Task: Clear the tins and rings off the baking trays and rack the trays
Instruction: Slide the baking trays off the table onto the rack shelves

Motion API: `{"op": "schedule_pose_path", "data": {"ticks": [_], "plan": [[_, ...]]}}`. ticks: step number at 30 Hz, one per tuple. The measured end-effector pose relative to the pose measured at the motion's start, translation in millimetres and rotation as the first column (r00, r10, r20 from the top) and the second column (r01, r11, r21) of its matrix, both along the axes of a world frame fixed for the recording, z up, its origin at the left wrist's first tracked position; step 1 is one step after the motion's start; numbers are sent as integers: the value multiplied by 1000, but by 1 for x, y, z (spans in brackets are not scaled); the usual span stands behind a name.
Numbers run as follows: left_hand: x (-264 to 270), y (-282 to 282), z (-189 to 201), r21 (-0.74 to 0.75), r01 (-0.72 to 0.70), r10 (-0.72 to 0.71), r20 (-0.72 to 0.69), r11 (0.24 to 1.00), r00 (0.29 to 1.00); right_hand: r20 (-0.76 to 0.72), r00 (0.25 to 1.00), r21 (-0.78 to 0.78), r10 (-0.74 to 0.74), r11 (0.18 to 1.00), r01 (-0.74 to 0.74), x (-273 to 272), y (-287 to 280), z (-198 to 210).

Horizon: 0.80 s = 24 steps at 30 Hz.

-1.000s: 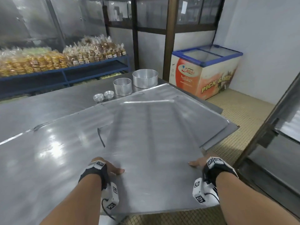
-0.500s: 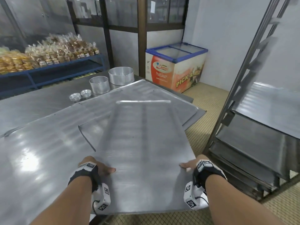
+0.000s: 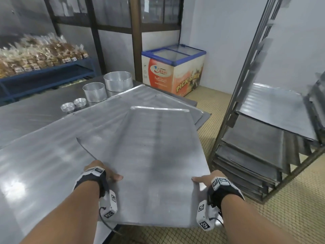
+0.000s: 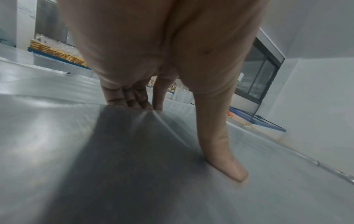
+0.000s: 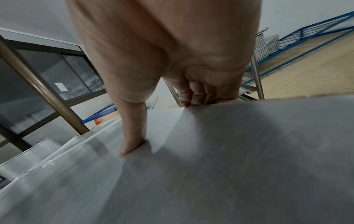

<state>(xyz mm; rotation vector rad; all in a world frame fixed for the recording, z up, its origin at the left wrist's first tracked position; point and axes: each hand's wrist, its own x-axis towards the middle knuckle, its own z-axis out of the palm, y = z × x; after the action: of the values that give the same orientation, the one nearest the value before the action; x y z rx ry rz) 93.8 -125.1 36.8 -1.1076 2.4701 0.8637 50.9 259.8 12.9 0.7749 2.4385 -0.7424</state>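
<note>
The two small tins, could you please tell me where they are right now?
In the head view the two small tins sit side by side on the steel table, left of the two rings and beyond the trays.

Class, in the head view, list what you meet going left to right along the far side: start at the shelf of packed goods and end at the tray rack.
Packed goods → small tins → smaller ring → larger ring → chest freezer → tray rack.

A chest freezer with a blue-rimmed glass lid and "PICK & MIX" on its front stands against the far wall, beside a dark wooden post. To the left, a blue shelf carries rows of bagged baked goods. The floor is laid in small yellowish tiles. Glass panels in dark frames run behind the steel counter.
</note>
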Motion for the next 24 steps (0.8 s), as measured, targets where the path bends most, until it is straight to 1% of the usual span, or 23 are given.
{"op": "schedule_pose_path", "data": {"ticks": [2, 5, 6, 8, 10, 14, 16, 19, 21, 24], "plan": [[-11, -12, -1, 5, 33, -33, 14, 999, 999, -2, 1000, 6, -29, 1000, 29, 4, -10, 1], [-23, -29, 7, 37, 78, -79, 32, 996, 996, -9, 998, -10, -61, 998, 61, 9, -29, 0], [-28, -36, 9, 56, 86, -88, 36, 995, 995, -12, 998, -4, -66, 998, 66, 10, -35, -1], [-44, -51, 8, 50, 117, -119, 50, 992, 992, 1, 998, 11, -62, 998, 62, 13, -51, 1], [-59, -62, 7, 13, 157, -157, 72, 988, 985, 7, 998, 28, -67, 997, 67, 13, -66, 2], [-89, -88, 1, -129, 237, -222, 123, 963, 967, 2, 997, 59, -78, 995, 78, 8, -96, 3], [-109, -106, -7, -200, 272, -247, 142, 941, 959, -6, 997, 46, -80, 996, 80, 3, -112, 1], [-131, -125, -9, -283, 329, -287, 181, 901, 941, 2, 997, 60, -79, 995, 79, -2, -132, 0], [-140, -132, -5, -290, 331, -296, 161, 898, 942, 2, 998, 61, -69, 996, 69, -5, -145, -2], [-148, -143, -9, -245, 334, -312, 126, 910, 942, 2, 997, 73, -80, 994, 80, -10, -161, -4]]}}
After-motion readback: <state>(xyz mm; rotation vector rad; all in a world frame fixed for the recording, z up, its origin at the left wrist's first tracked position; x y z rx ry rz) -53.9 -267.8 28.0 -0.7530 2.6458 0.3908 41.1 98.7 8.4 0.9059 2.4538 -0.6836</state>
